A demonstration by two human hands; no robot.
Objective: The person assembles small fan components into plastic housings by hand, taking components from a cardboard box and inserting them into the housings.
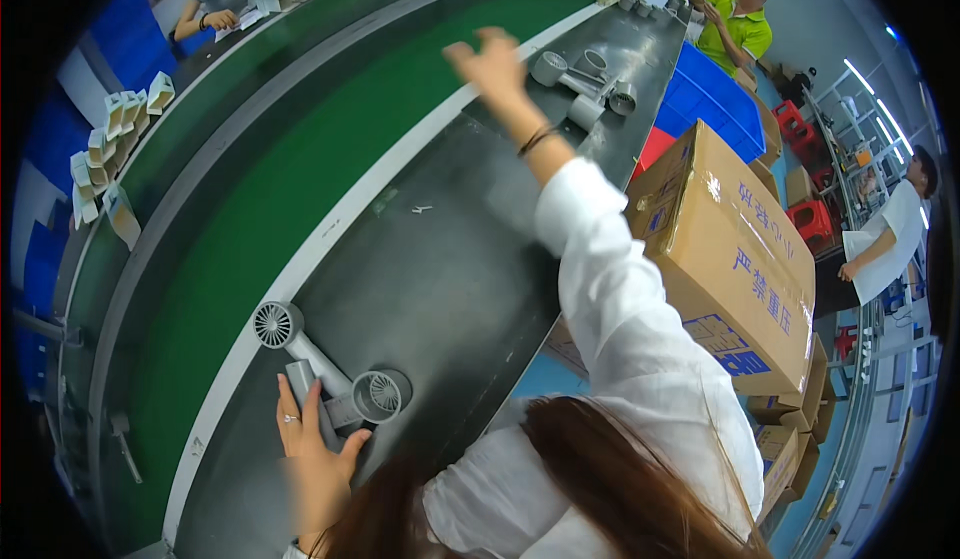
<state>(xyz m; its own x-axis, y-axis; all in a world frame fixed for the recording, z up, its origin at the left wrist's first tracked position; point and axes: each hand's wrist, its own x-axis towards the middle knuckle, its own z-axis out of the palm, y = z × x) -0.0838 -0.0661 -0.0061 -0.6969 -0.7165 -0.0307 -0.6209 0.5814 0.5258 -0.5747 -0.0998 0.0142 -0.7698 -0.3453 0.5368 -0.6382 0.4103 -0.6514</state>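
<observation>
At the lower left of the dark worktop (430,289), my left hand (318,454) has its fingers and thumb around the grey handle of a handheld fan (380,397). A ring shows on one finger. A second grey handheld fan (278,325) lies against it, its round grille by the white rail. My right arm reaches far forward in a white sleeve. My right hand (495,69) is above the white rail, fingers apart and holding nothing I can see. Just right of it lie several more grey handheld fans (586,109).
A green conveyor belt (290,189) curves along the left. White open cartons (118,124) stand beyond it. A large cardboard box (735,259) and a blue bin (710,104) border the worktop's right. People (745,24) work at the back and right.
</observation>
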